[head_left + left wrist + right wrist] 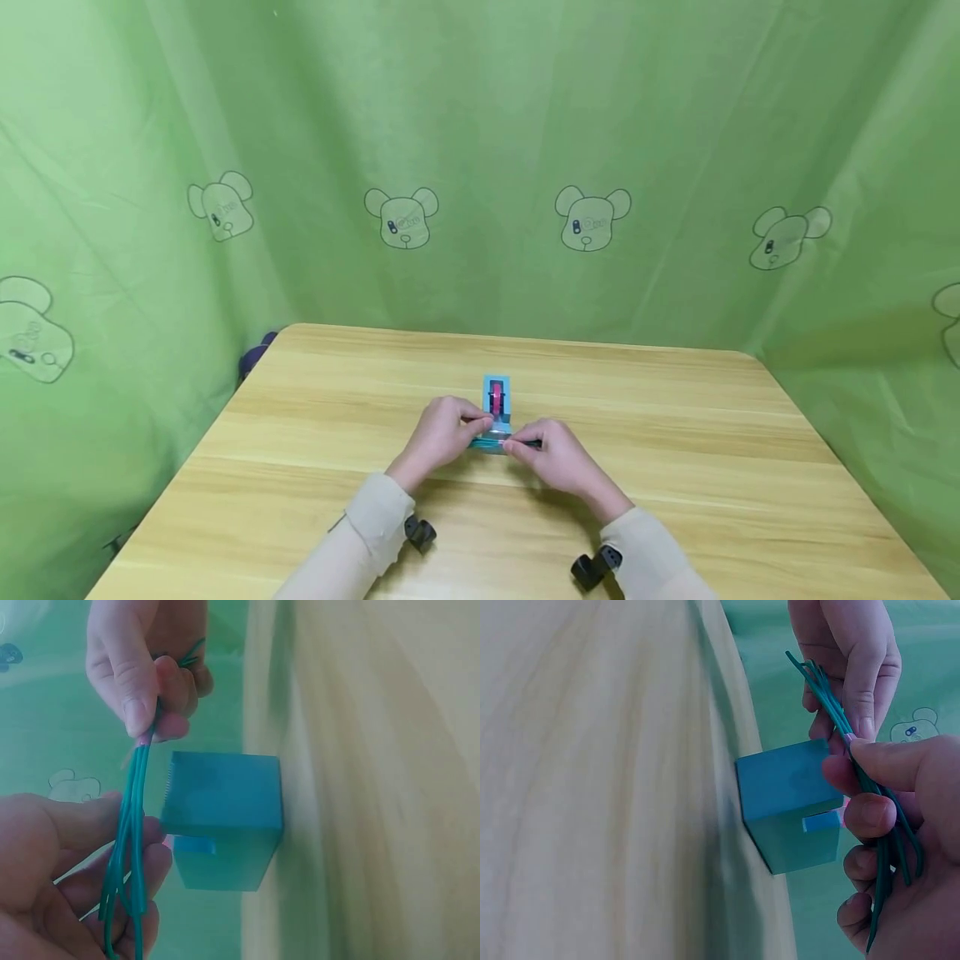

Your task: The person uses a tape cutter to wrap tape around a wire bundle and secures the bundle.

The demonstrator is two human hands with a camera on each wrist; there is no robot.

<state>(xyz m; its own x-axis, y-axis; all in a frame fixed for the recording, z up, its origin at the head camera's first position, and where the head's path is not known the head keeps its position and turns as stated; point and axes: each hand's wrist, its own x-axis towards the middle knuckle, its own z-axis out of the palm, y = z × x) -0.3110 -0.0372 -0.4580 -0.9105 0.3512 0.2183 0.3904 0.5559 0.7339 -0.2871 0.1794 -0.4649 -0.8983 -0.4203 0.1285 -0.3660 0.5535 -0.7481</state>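
A bundle of thin green wires [137, 795] lies between both hands, bound by a narrow pink band of tape [144, 739]. My right hand [558, 457] pinches the bundle beside that band with thumb and forefinger, its other fingers curled round the loose ends. My left hand [444, 429] has thumb and fingertips pinched together beside the wires. A faint strip of clear tape [495, 434] runs between the hands, mostly hidden. Just beyond stands a blue tape dispenser [791, 780] with a pink roll [497, 398] in it.
The wooden table [675, 417] extends all round the hands. Behind and beside it hangs a green curtain [495, 100] printed with bear heads. Something dark purple [255, 355] shows past the table's far left corner.
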